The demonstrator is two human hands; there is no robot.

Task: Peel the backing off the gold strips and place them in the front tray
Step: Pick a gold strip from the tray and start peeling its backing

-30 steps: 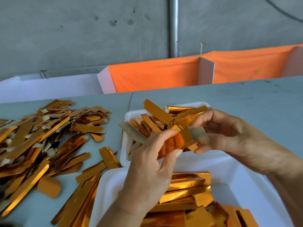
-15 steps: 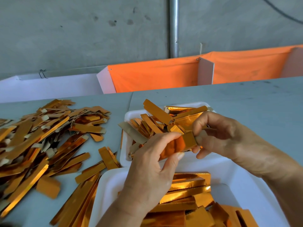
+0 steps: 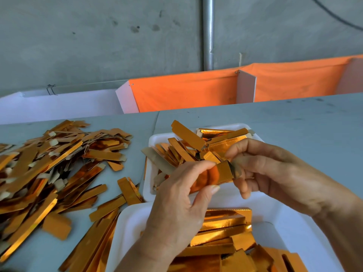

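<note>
My left hand [image 3: 182, 197] pinches a gold strip [image 3: 223, 171] between thumb and forefinger, above the gap between two white trays. My right hand [image 3: 275, 173] pinches the strip's right end, where a dull grey backing flap [image 3: 235, 169] is lifted off the gold face. The front tray [image 3: 125, 228], nearest me, holds several shiny gold strips [image 3: 222, 232]. The far tray [image 3: 155, 138] holds a jumble of gold strips [image 3: 186, 146], some sticking out over its rim.
A large heap of gold strips and grey backing pieces [image 3: 49, 169] covers the grey table on the left. An orange cloth barrier [image 3: 186, 91] and white boards stand along the table's far edge, before a concrete wall with a metal pipe [image 3: 208, 32].
My right hand's fingers have shifted on the strip's end and the grey backing flap stands further off the gold face. My left hand keeps its pinch in almost the same place.
</note>
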